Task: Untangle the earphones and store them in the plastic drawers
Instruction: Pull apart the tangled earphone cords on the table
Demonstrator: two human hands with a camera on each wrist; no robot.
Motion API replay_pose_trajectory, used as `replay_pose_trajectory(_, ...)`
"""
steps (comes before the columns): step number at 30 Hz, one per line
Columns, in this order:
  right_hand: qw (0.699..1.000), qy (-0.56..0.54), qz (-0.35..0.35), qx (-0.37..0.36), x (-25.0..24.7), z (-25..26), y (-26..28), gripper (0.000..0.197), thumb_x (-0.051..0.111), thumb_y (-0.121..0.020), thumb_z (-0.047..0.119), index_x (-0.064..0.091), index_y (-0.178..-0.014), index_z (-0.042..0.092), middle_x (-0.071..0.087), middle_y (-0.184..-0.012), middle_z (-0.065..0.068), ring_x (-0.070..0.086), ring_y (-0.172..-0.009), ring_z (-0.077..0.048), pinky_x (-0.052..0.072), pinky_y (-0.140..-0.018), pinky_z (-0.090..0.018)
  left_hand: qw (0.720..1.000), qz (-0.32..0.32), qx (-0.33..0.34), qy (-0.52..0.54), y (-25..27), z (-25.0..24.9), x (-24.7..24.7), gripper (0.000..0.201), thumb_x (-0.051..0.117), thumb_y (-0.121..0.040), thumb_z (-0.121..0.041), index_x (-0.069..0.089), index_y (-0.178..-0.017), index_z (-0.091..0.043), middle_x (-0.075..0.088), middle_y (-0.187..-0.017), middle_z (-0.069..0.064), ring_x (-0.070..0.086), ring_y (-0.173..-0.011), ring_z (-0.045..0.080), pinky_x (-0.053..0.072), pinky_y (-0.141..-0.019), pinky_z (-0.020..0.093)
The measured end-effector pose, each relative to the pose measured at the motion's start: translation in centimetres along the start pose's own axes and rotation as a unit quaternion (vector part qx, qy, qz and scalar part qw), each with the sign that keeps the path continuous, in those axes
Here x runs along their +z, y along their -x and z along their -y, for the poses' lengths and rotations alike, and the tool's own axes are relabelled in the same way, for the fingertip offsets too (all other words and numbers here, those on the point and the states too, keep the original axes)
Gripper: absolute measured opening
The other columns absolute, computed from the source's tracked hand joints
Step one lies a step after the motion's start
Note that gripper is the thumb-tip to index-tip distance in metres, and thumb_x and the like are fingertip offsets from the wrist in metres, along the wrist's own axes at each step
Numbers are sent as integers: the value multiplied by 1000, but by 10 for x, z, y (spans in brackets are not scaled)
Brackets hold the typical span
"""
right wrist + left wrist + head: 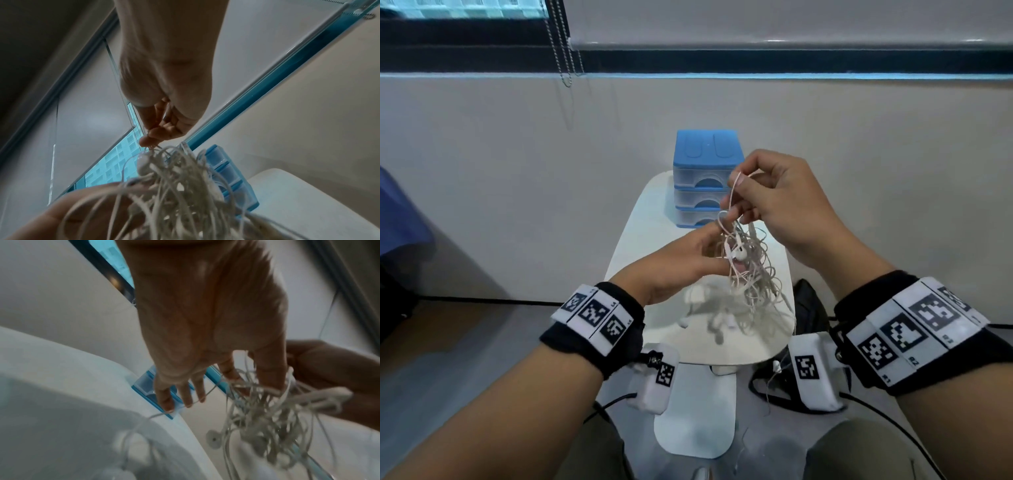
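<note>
A tangle of white and pale pink earphones (746, 270) hangs in the air above the white table (640, 246). My left hand (717, 253) holds the bundle from the left, with cords caught between thumb and forefinger (267, 378); its other fingers are spread straight. My right hand (734, 202) is higher and pinches a pinkish cord loop at the top of the tangle (174, 186). The blue and clear plastic drawers (705, 178) stand at the table's far end, behind both hands, all three shut.
More loose earphones (709, 315) lie blurred on the table under the bundle. A black bag (808, 308) sits on the floor right of the table. Behind the drawers is the wall; a blind chain (565, 51) hangs at top left.
</note>
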State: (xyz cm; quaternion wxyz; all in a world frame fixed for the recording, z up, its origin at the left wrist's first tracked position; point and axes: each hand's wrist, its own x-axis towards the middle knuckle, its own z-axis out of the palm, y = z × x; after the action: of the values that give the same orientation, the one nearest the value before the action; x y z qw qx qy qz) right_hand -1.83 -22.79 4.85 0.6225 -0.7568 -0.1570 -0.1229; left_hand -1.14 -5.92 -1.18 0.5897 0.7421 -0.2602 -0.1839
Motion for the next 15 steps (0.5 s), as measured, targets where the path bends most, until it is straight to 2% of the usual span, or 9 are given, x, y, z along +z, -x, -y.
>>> replay_pose_trajectory(1,1000,-4,-10,-2,0,1,-1,10,56,-103,4,59,-95,-1,72,-80,-26,69,-57,-21,50,-55,-24,1000,-5,6,7,-3,0,2,82,67,-94,3,29,-162,-26,61,-144,1,60,-126,12,45,-114,36)
replay_pose_trajectory(3,999,15,-38,-16,-3,2,-4,11,54,-104,7,58,-96,0,73,-78,-19,68,-58,-21,50,-56,-24,1000,-22,15,-1,-7,1,3,66,66,-95,0,43,-154,-18,65,-135,5,62,-117,14,48,-109,39)
replay_pose_trajectory(4,997,35,-55,-31,-6,2,-6,11,54,-104,8,58,-96,1,73,-77,-17,66,-58,-20,49,-57,-24,999,-34,17,-11,-9,0,1,52,66,-93,-7,54,-143,-14,68,-127,8,62,-112,17,49,-106,41)
replay_pose_trajectory(6,990,84,-95,-66,-14,4,-10,11,53,-103,10,59,-97,4,71,-74,-13,62,-57,-17,49,-58,-26,997,-68,17,-38,-8,-4,-7,32,65,-90,-16,60,-119,-5,68,-106,11,61,-97,21,49,-94,43)
replay_pose_trajectory(8,977,140,-129,-98,-21,5,-14,10,56,-103,16,62,-98,9,69,-74,-8,61,-61,-17,51,-62,-32,988,-115,28,-95,-7,-12,-19,17,64,-89,-14,59,-105,-8,65,-93,2,58,-83,19,47,-80,39)
replay_pose_trajectory(10,965,188,-145,-113,-24,5,-17,11,58,-103,20,63,-99,11,68,-75,-5,62,-68,-19,50,-67,-32,977,-148,41,-150,-6,-25,-31,12,66,-87,-15,59,-96,-16,62,-91,1,58,-76,18,48,-70,33)
replay_pose_trajectory(13,961,201,-149,-114,-26,4,-21,10,57,-102,18,63,-98,10,67,-72,-3,62,-63,-16,50,-66,-31,961,-161,49,-220,-3,-44,-49,15,70,-91,-12,61,-98,-22,61,-96,9,56,-67,13,46,-62,20)
replay_pose_trajectory(15,972,160,-143,-95,-27,1,-23,9,56,-101,14,62,-96,9,69,-72,-5,64,-58,-17,53,-61,-32,948,-159,52,-271,-1,-52,-59,17,70,-92,-10,63,-99,-24,62,-92,7,53,-62,10,43,-59,17)
